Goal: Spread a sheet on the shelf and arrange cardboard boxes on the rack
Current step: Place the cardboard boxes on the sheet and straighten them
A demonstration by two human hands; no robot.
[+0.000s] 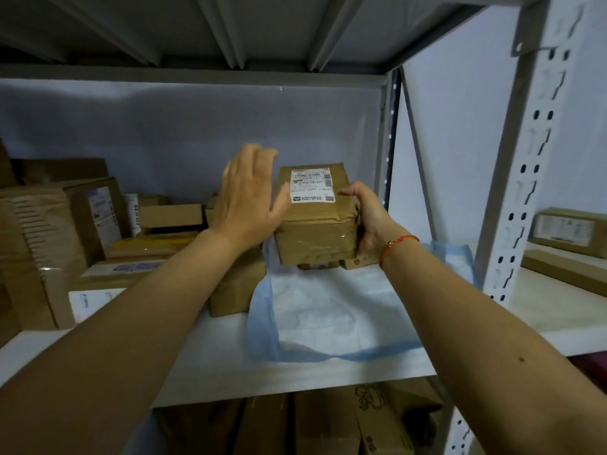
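Matt brown cardboard box (pixel 315 218) under glossy tape — thin crinkled blue-white sheet (pixel 331 310), painted metal shelf (pixel 203 366).

1. A sheet (pixel 331 310) lies on the right part of the shelf (pixel 213 362), near its front edge.
2. A box (pixel 315 218) sits above the back of the sheet, between the left hand (pixel 249 198) and the right hand (pixel 368 221).
3. Smaller boxes (pixel 328 265) lie under it on the sheet.
4. A stack of boxes (pixel 82 231) fills the shelf's left side.
5. More boxes (pixel 312 425) stand on the level below.
6. Right of the upright post (pixel 522 178), a neighbouring shelf (pixel 538 310) carries flat boxes (pixel 568 231).
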